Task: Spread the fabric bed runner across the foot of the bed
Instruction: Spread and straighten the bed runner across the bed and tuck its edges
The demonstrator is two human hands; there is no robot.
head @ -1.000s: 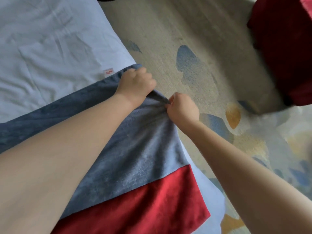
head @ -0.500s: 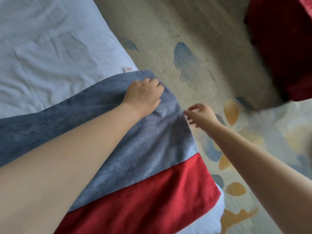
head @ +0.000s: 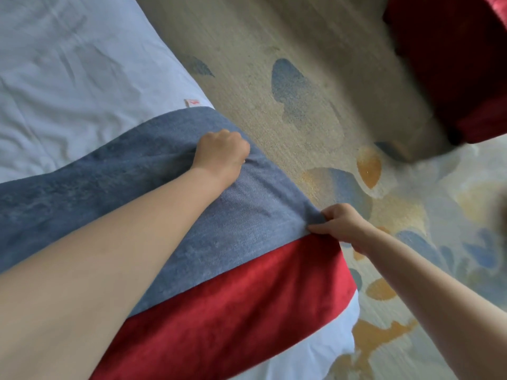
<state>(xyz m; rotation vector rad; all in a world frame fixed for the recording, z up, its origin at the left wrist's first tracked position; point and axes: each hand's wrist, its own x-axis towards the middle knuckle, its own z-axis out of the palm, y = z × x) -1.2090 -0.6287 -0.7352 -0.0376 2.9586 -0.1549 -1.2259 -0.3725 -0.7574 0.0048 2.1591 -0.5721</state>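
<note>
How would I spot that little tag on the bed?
Find the white duvet, then follow its edge beside the patterned carpet down to the blue-and-red bed runner. Right above the runner's blue band sits the small tag, the only red-marked scrap on plain white bedding.

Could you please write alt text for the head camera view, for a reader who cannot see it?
A person's left hand grips the blue part of a blue-and-red bed runner on a white bed, while the right hand pinches its edge.
</note>
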